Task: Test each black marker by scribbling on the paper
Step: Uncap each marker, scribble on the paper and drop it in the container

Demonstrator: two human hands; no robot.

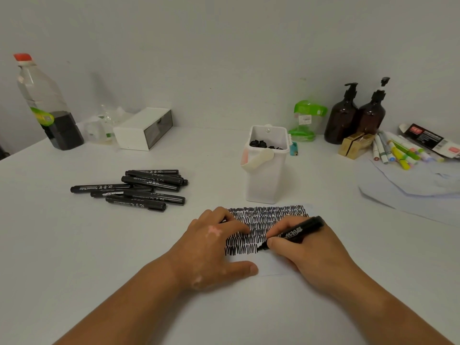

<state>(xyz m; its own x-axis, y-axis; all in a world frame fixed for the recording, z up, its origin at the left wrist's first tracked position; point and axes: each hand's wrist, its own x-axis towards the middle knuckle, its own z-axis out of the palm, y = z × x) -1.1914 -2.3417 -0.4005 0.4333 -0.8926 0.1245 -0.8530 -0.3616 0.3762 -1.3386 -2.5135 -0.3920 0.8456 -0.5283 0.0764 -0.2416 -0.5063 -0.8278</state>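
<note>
A white sheet of paper [267,217] lies in front of me, its upper part filled with rows of black zigzag scribble. My right hand [306,247] grips an uncapped black marker [296,231], whose tip touches the paper at the end of the lowest scribble row. My left hand [214,245] lies flat on the paper's left edge, fingers stretched over the scribbles and thumb along the lower edge. A pile of several capped black markers [139,188] lies on the table to the left. A white handled container [266,165] behind the paper holds more black markers.
A bottle [47,105] with dark liquid and a white drawer box [144,128] stand at the back left. Two brown pump bottles [356,115], a green plastic item [307,120], coloured markers [398,150] and loose papers [410,188] are at the back right.
</note>
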